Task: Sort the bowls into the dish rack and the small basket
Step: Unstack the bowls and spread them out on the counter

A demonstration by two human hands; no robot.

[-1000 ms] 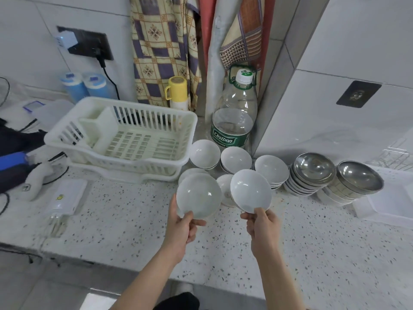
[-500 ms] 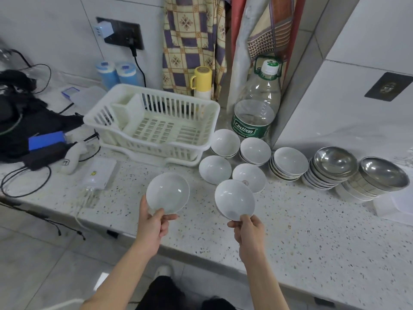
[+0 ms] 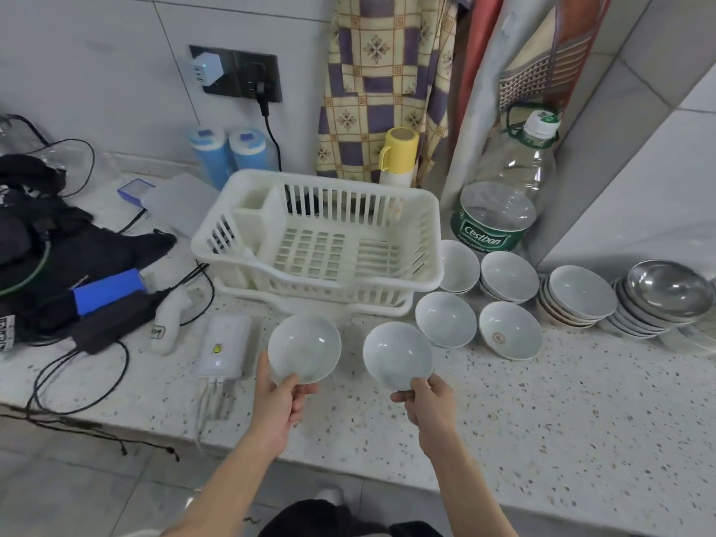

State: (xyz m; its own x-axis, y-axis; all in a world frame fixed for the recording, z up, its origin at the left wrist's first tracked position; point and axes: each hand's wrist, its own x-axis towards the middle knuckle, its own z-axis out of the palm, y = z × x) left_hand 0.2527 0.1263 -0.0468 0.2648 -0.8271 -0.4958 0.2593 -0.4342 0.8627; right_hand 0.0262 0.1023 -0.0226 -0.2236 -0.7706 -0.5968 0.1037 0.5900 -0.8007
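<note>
Two white bowls held up over the speckled counter [image 3: 542, 439], one per hand, hands apart. Left hand [image 3: 281, 405] pinches the near rim of the left bowl [image 3: 304, 348]; right hand [image 3: 430, 401] pinches the near rim of the right bowl [image 3: 397, 354]. White dish rack [image 3: 321, 242] sits just behind them. More bowls [image 3: 509, 329] on the counter right of the rack, steel bowls [image 3: 666, 292] stacked far right

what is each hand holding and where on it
The left hand pinches a white bowl at its near rim; the right hand pinches another white bowl at its near rim.
</note>
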